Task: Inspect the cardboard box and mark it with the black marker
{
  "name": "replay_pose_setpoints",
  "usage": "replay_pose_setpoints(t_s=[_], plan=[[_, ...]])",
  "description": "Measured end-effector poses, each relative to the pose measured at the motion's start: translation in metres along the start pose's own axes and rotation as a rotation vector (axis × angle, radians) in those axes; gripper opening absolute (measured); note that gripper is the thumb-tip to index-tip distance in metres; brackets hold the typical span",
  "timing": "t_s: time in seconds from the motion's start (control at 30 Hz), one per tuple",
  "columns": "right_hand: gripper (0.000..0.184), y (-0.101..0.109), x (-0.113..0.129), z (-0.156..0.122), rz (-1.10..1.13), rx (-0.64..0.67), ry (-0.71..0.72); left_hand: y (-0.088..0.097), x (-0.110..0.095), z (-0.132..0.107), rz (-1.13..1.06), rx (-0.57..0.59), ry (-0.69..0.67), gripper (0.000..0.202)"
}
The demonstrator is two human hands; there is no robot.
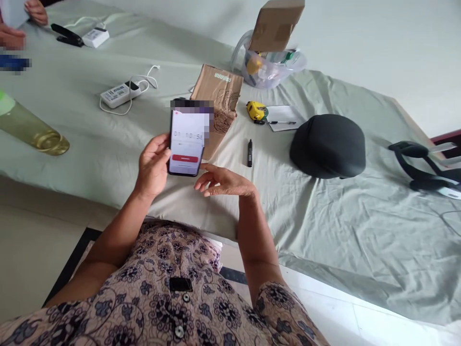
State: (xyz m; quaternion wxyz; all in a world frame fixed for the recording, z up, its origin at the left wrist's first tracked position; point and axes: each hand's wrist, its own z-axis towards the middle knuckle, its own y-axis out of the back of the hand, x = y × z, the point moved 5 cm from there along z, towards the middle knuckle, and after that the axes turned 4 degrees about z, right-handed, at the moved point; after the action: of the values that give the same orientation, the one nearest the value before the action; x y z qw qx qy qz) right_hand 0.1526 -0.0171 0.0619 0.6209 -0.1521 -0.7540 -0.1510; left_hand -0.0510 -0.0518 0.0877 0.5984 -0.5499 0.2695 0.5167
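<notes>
My left hand (154,166) grips a smartphone (186,144) by its left edge, holding it up over the table. Its lit screen shows a timer-like row of digits and a red bar; the top is blurred out. My right hand (225,181) hovers just below the phone's lower right corner, fingers apart and holding nothing. Partly covered by the phone, a brown cardboard box (218,89) rests behind it. A black marker pen (249,153) lies on the cloth to the right of my right hand.
Pale green cloth (360,230) covers the table. Rightward are a yellow tape measure (256,110), a notepad (284,115), a black case (328,145) and a headset (425,163). Behind stands a plastic basket (266,72). Leftward lie a power strip (120,94), a bottle (36,127) and another person's hands (36,12).
</notes>
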Motion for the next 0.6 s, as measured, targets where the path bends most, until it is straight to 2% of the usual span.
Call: replay_pose_setpoints(t_s=[0.1,0.23,0.37,0.47,0.6], plan=[[0.06,-0.001,0.006,-0.004,0.014,0.001,0.035,-0.027,0.007,-0.003,-0.046,0.11,0.025,0.045],[0.046,0.006,0.009,-0.012,-0.005,-0.091,0.023,-0.043,0.013,-0.002,-0.086,0.17,0.002,0.041],[0.034,0.011,0.014,-0.014,-0.116,-0.155,0.059,-0.05,0.01,-0.002,-0.119,0.211,-0.012,0.036],[0.041,0.01,0.017,-0.013,-0.218,-0.144,0.081,-0.052,0.009,-0.003,-0.123,0.233,-0.005,0.035],[0.04,0.006,0.016,-0.009,-0.125,-0.113,0.092,-0.04,0.006,-0.002,-0.107,0.193,0.042,0.04]])
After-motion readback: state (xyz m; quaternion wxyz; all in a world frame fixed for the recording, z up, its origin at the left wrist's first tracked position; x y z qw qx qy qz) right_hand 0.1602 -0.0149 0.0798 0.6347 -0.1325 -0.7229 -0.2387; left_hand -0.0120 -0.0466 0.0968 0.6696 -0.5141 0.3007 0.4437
